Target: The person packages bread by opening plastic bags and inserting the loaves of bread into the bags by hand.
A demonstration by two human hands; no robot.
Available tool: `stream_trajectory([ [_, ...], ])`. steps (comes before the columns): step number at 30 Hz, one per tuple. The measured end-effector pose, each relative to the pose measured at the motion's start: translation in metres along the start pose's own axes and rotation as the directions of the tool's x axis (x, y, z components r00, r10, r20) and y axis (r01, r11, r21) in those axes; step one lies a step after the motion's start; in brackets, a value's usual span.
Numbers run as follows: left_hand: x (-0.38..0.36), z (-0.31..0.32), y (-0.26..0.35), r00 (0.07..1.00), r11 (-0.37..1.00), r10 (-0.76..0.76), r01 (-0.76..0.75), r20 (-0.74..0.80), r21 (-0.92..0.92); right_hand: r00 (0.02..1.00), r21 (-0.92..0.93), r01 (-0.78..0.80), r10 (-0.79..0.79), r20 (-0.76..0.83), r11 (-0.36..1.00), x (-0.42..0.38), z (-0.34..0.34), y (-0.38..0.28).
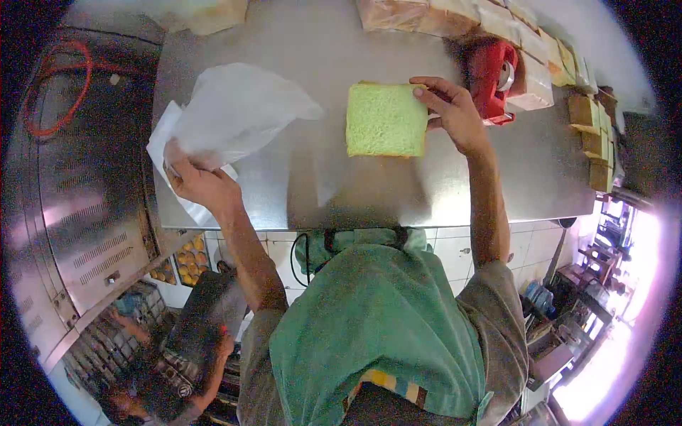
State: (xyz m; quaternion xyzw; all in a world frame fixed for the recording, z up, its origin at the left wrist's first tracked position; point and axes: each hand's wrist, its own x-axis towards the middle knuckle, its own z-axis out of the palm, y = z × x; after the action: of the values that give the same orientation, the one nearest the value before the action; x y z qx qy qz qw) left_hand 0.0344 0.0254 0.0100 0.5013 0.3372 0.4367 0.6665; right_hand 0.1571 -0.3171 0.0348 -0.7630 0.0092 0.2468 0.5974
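Observation:
My right hand (455,113) pinches the right edge of a square, pale green slice of bread (383,121) with a thin brown crust. The slice's porous face is turned up toward me, above the steel table. On the left, my left hand (199,181) has its fingers closed on a translucent white plastic bag (245,113). The bag is puffed out and its tip points right, toward the bread but apart from it. Under the bag and hand lie more white sheets or bags (167,135). Part of my left fingers is hidden behind the plastic.
A red tape dispenser (491,82) stands right of my right hand. Wrapped loaves (490,21) line the table's back and right side (600,142). A metal cabinet (85,192) with a red hose (89,78) is at left. Another person (156,369) is at lower left, near trays (190,261).

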Motion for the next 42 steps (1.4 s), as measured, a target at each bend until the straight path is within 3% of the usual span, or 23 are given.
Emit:
stream_trajectory([
  [6, -0.006, 0.008, 0.005, 0.998, 0.998, 0.056, -0.056, -0.003, 0.034, 0.986, -0.149, 0.04, -0.064, -0.157, 0.988, 0.002, -0.002, 0.026],
  [9, -0.005, 0.01, -0.003, 0.996, 0.977, 0.041, -0.056, 0.075, 0.207, 0.958, -0.453, 0.147, -0.241, -0.158, 0.879, 0.001, -0.005, 0.037],
  [15, -0.011, 0.016, -0.001, 0.984, 0.981, 0.067, -0.095, 0.162, 0.169, 0.916, -0.366, 0.194, -0.301, -0.264, 0.91, 0.007, 0.001, 0.052],
  [18, -0.006, 0.008, -0.005, 0.986, 0.972, 0.043, -0.079, 0.161, 0.222, 0.927, -0.286, 0.148, -0.233, -0.293, 0.947, 0.009, 0.006, 0.046],
  [21, -0.008, 0.012, -0.002, 0.984, 0.973, 0.087, -0.117, 0.153, 0.198, 0.899, -0.398, 0.149, -0.292, -0.327, 0.905, 0.011, 0.009, 0.052],
  [24, -0.008, 0.016, 0.0, 0.96, 0.963, 0.19, -0.223, 0.204, 0.151, 0.744, -0.445, 0.274, -0.482, -0.464, 0.852, -0.004, 0.021, 0.038],
  [27, -0.012, 0.032, 0.024, 0.961, 0.961, 0.114, -0.172, 0.253, 0.219, 0.824, -0.249, 0.407, -0.471, -0.316, 0.879, -0.031, 0.057, -0.002],
  [30, -0.025, 0.053, 0.041, 0.918, 0.943, 0.158, -0.249, 0.363, 0.22, 0.814, -0.273, 0.551, -0.58, -0.033, 0.789, -0.06, 0.096, -0.028],
  [31, -0.024, 0.059, 0.039, 0.896, 0.939, 0.192, -0.286, 0.4, 0.192, 0.784, -0.243, 0.616, -0.613, 0.096, 0.75, -0.064, 0.104, -0.029],
  [34, -0.041, 0.081, 0.057, 0.7, 0.766, 0.426, -0.616, 0.573, 0.183, 0.534, -0.294, 0.819, -0.841, 0.081, 0.492, -0.057, 0.134, -0.046],
  [35, -0.047, 0.085, 0.06, 0.661, 0.787, 0.425, -0.607, 0.618, 0.107, 0.583, -0.286, 0.789, -0.809, 0.072, 0.544, -0.05, 0.134, -0.045],
  [37, -0.055, 0.084, 0.065, 0.497, 0.659, 0.475, -0.748, 0.726, 0.081, 0.669, -0.27, 0.724, -0.741, 0.053, 0.634, -0.025, 0.136, -0.037],
  [39, -0.068, 0.074, 0.069, 0.305, 0.498, 0.476, -0.867, 0.825, 0.033, 0.736, 0.186, 0.671, -0.676, -0.047, 0.718, -0.003, 0.124, -0.026],
  [40, -0.073, 0.068, 0.068, 0.198, 0.403, 0.456, -0.915, 0.868, -0.002, 0.771, 0.408, 0.602, -0.632, -0.074, 0.686, 0.0, 0.119, -0.029],
  [42, -0.083, 0.063, 0.057, 0.119, 0.34, 0.513, -0.938, 0.85, -0.073, 0.699, 0.885, 0.234, -0.702, 0.136, 0.403, -0.014, 0.101, -0.056],
])
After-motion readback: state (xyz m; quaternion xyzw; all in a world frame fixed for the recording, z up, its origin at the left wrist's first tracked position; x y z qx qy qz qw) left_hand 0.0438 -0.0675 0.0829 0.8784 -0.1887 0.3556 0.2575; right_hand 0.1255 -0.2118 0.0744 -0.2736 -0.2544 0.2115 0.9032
